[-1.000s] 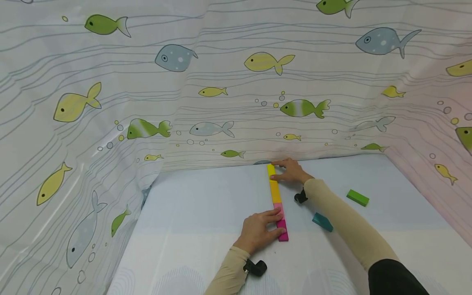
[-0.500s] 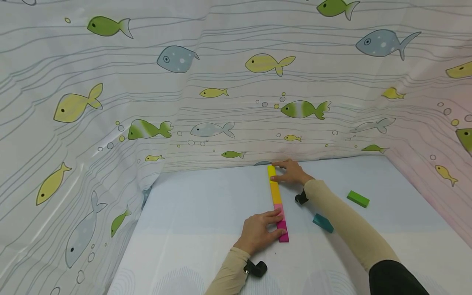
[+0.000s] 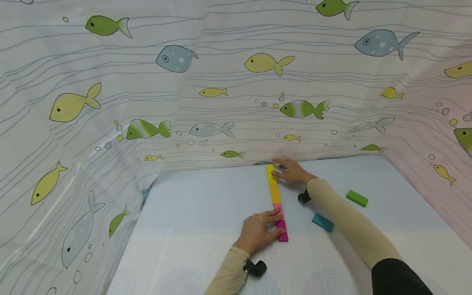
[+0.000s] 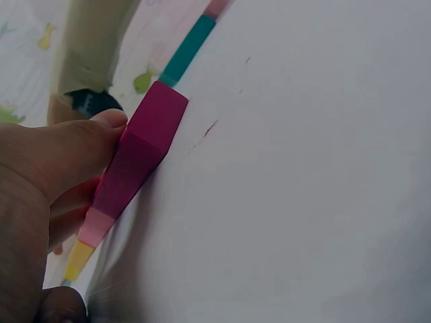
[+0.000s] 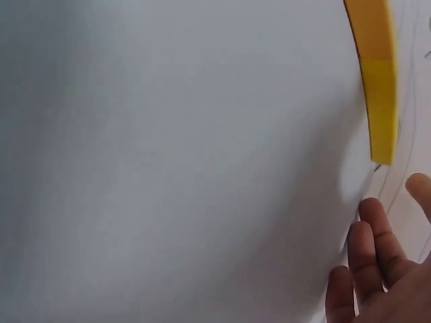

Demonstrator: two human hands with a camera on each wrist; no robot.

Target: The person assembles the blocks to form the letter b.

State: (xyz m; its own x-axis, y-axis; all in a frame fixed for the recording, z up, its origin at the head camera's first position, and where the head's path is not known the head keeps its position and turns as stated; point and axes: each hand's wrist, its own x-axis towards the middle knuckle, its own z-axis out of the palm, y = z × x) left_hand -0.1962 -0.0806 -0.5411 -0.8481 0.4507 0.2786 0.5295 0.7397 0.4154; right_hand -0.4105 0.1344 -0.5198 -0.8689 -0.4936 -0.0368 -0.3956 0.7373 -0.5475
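A row of toy blocks runs across the white tabletop in the head view. It has a yellow block [image 3: 270, 169] at the far end, an orange block [image 3: 275, 193], a pink block [image 3: 276, 206] and a magenta block [image 3: 283, 237] nearest me. My left hand [image 3: 256, 232] rests fingers on the pink block and thumb on the magenta one, and its wrist view has the thumb right at the magenta block's edge. Around the yellow end my right hand [image 3: 293, 171] is spread; the right wrist view puts its fingers [image 5: 363, 262] apart from that block.
To the right, beside the right sleeve, lies a teal block [image 3: 323, 222], with a green block [image 3: 357, 198] beyond it. A small pink piece [image 4: 217, 7] appears past the teal block in the left wrist view. The fish-printed curtain [image 3: 206, 114] walls the table's back and sides.
My right hand has loosened from the yellow block, its index finger lifting away from the end, and the arm has shifted slightly right, uncovering more of the teal block. My left hand stays put.
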